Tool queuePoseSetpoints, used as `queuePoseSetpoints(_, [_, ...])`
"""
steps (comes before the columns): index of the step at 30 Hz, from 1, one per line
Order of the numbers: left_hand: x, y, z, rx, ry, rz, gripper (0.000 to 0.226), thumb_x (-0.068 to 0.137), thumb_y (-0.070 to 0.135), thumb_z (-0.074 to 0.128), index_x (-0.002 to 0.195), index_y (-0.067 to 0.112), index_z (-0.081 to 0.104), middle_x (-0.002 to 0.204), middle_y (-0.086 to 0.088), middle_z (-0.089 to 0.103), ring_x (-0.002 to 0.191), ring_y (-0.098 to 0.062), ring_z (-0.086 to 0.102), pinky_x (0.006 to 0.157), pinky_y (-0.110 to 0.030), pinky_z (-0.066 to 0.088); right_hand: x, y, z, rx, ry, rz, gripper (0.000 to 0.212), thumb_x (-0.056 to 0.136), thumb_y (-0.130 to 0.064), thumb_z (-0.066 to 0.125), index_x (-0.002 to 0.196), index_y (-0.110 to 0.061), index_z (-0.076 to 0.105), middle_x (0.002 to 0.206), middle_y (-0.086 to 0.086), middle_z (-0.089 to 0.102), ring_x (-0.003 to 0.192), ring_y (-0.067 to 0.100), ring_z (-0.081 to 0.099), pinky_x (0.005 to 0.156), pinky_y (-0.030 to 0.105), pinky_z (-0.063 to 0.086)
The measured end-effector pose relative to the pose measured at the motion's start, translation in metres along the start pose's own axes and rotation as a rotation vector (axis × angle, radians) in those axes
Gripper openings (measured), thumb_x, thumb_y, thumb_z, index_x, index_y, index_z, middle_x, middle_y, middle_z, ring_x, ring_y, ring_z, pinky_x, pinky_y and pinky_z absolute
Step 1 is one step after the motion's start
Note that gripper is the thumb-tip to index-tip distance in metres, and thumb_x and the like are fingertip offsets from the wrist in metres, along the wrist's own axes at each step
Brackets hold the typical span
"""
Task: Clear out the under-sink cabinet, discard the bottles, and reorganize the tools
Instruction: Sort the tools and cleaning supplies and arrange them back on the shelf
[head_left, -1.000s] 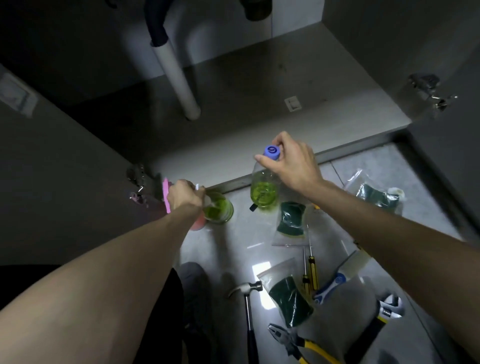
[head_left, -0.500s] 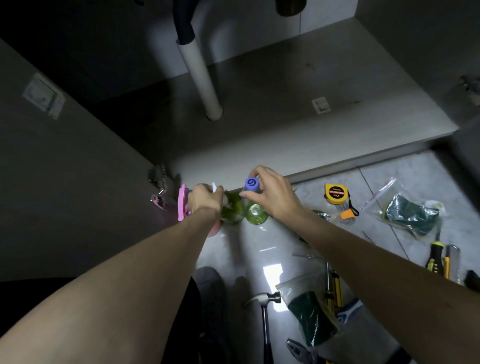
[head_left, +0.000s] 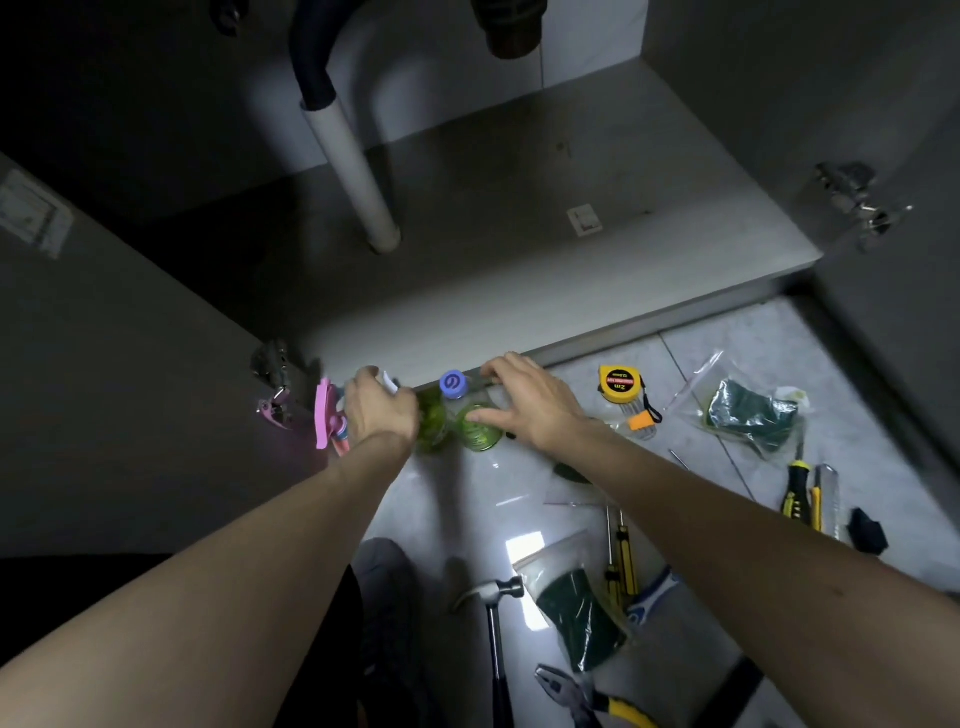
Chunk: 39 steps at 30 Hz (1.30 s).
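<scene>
Both green bottles now stand side by side, touching, at the middle of the frame; one second ago they were apart, and the right hand pinched the blue cap. Now the right hand (head_left: 530, 402) lies around the blue-capped bottle (head_left: 475, 423) with its fingers spread wide, one finger behind the cap and the thumb on the near side of the glass. The left hand (head_left: 382, 410) is curled tight around the other green bottle (head_left: 431, 421) and a pink spray bottle (head_left: 327, 413) just left of it.

Both bottles sit on the tile floor (head_left: 691, 358), right in front of the cabinet shelf (head_left: 519, 270), which shows a white pipe (head_left: 358, 176) in the upper middle.

To the right lie a yellow tape measure (head_left: 621, 384) and a bagged green sponge (head_left: 753, 415). At the bottom lie a hammer (head_left: 493, 597), pliers (head_left: 571, 691) and screwdrivers (head_left: 621, 551).
</scene>
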<state>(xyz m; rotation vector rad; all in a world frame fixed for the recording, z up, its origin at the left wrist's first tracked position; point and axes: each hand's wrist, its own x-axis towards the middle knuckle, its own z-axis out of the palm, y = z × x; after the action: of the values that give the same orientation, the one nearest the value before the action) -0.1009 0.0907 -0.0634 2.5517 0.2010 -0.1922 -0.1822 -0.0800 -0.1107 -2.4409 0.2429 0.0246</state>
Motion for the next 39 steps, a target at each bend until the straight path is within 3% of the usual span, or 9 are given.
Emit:
queuePoseSetpoints(6, [-0.025,0.010,0.002,-0.040,0.172,0.549,0.043,0.083,0.006,0.052,0.126,0.012,0.050,0.120,-0.009,0.050,0.115,-0.026,0.048,0.092,-0.039,0.043,-0.062,0.069,0.011,-0.377,-0.289,0.112,0.077,0.084,-0.052,0.067,0.149,-0.021,0.038,0.146,0.008,0.041,0.132,0.026,0.039,0.109,0.041,0.037])
queuePoseSetpoints(10, [-0.047,0.029,0.015,0.242,-0.181,1.305,0.047,0.078,0.011,0.049,0.125,0.012,0.051,0.123,-0.008,0.050,0.109,-0.026,0.049,0.086,-0.039,0.045,-0.104,0.099,0.022,-0.477,-0.320,0.049,0.070,0.081,-0.045,0.068,0.142,-0.022,0.044,0.148,0.008,0.037,0.140,0.027,0.032,0.118,0.044,0.024])
queuePoseSetpoints(12, [-0.061,0.037,0.033,0.375,-0.336,1.467,0.045,0.080,0.016,0.046,0.125,0.013,0.051,0.125,-0.007,0.051,0.107,-0.025,0.050,0.084,-0.039,0.048,-0.117,0.104,0.021,-0.448,-0.250,0.033,0.064,0.078,-0.040,0.070,0.135,-0.020,0.050,0.141,0.008,0.043,0.133,0.027,0.039,0.116,0.041,0.028])
queuePoseSetpoints(15, [-0.077,0.036,0.067,0.430,-0.475,1.381,0.044,0.084,0.019,0.047,0.128,0.016,0.050,0.125,-0.005,0.051,0.108,-0.022,0.050,0.087,-0.036,0.048,-0.132,0.109,0.012,-0.310,-0.170,0.041,0.052,0.075,-0.034,0.071,0.123,-0.020,0.056,0.125,0.002,0.051,0.114,0.020,0.048,0.106,0.038,0.038])
queuePoseSetpoints(19, [-0.076,0.023,0.110,0.601,-0.604,0.969,0.047,0.089,0.023,0.053,0.135,0.014,0.046,0.135,-0.009,0.044,0.123,-0.029,0.047,0.098,-0.039,0.046,-0.152,0.117,-0.003,-0.280,-0.262,0.035,0.041,0.080,-0.048,0.066,0.112,-0.024,0.059,0.110,-0.003,0.053,0.097,0.015,0.049,0.090,0.033,0.045])
queuePoseSetpoints(25, [-0.052,0.010,0.146,0.572,-0.558,0.633,0.049,0.089,0.022,0.062,0.132,0.006,0.047,0.140,-0.016,0.035,0.124,-0.036,0.046,0.103,-0.045,0.046,-0.182,0.127,-0.019,-0.142,-0.300,0.074,0.023,0.095,-0.049,0.051,0.102,-0.027,0.057,0.097,-0.008,0.052,0.091,0.013,0.051,0.076,0.034,0.048])
queuePoseSetpoints(32, [-0.034,0.020,0.184,0.426,-0.431,0.496,0.025,0.088,0.009,0.058,0.112,0.007,0.061,0.125,-0.018,0.047,0.109,-0.040,0.055,0.098,-0.043,0.047,-0.168,0.166,-0.062,-0.001,0.172,0.337,0.014,0.102,-0.030,0.051,0.091,-0.028,0.060,0.090,-0.010,0.061,0.079,0.008,0.057,0.064,0.024,0.040])
queuePoseSetpoints(34, [-0.035,0.021,0.190,0.390,-0.428,0.465,0.021,0.087,0.008,0.058,0.108,0.009,0.062,0.122,-0.018,0.050,0.104,-0.042,0.057,0.095,-0.041,0.048,-0.152,0.184,-0.075,-0.085,0.288,0.419,0.004,0.098,-0.025,0.058,0.100,-0.026,0.062,0.100,-0.006,0.061,0.092,0.014,0.056,0.067,0.027,0.043])
queuePoseSetpoints(39, [-0.062,0.023,0.191,0.349,-0.548,0.461,0.029,0.078,0.009,0.067,0.105,0.018,0.058,0.113,-0.008,0.057,0.102,-0.032,0.059,0.085,-0.031,0.045,-0.129,0.217,-0.084,-0.393,0.076,0.529,0.065,0.090,-0.033,0.068,0.144,-0.009,0.040,0.140,0.013,0.049,0.127,0.030,0.044,0.101,0.042,0.043])
